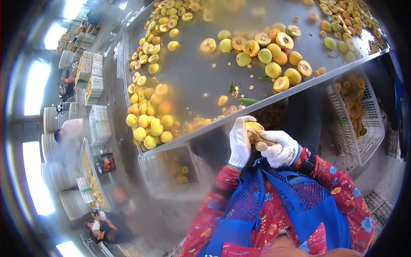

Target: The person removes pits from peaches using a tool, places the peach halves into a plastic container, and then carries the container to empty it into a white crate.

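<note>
My left hand (240, 143), in a white knit glove, is closed around a halved yellow apricot (255, 126) just in front of the table's near edge. My right hand (280, 148), also gloved, is brought up against it with the fingers curled. Something brownish shows between the two hands, but I cannot make out whether it is a tool, a pit or a stained fingertip. Beyond my hands, whole and cut apricots (274, 69) lie on the metal table (188, 70). Loose pits and a green leaf (248, 101) rest near its rim.
A heap of yellow apricots (150, 124) sits at the table's left corner. Below the edge stand a white crate (171, 171) and a tilted crate with fruit (361, 122). Stacked crates (90, 77) and other people (105, 231) are at the left.
</note>
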Demonstrator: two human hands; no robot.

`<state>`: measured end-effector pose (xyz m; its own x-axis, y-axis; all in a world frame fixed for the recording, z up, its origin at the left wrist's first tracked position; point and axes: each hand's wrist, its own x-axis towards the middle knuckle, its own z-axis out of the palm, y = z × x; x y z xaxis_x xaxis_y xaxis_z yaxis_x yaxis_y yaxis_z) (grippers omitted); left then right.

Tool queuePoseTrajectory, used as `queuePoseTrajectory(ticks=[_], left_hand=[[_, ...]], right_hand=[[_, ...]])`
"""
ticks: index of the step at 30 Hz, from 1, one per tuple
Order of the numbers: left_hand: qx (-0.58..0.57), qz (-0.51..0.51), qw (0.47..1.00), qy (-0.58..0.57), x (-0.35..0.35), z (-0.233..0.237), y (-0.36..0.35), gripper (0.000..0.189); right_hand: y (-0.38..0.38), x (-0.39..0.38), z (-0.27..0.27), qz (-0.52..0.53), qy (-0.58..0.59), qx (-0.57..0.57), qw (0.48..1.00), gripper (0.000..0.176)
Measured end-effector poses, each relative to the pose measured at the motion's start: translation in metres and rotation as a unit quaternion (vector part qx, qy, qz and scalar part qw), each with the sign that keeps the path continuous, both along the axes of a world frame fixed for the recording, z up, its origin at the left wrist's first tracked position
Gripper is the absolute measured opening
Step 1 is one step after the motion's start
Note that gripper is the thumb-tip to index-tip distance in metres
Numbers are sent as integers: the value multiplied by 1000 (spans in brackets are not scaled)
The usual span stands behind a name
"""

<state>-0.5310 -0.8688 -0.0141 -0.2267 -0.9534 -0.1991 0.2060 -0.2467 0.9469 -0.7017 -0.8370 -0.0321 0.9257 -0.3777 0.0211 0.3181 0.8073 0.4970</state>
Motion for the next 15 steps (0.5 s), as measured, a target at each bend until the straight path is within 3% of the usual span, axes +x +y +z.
queuePoseTrajectory(ticks=[4,7,8,9,10,11,13,15], left_hand=[[129,82,980,124,-7,-16,1,45],[94,103,984,106,-10,-7,13,45],[156,115,975,105,-1,-1,9,43],[212,128,963,106,12,8,-1,41],[229,114,967,24,31,0,-5,39],[151,95,982,-65,45,-10,0,39],[218,173,958,63,76,-18,7,45],[229,188,955,24,126,-17,21,42]], right_hand=[[-5,9,7,-50,13,-53,997,45],[-17,18,40,-24,289,-61,955,46],[-19,7,23,-9,170,-159,973,47],[-20,0,23,-6,177,-154,972,48],[-24,-7,22,-5,238,-196,951,47],[-25,-13,23,-7,297,-233,926,46],[-28,-15,29,45,490,-389,779,39],[-32,-10,32,103,612,-520,586,36]])
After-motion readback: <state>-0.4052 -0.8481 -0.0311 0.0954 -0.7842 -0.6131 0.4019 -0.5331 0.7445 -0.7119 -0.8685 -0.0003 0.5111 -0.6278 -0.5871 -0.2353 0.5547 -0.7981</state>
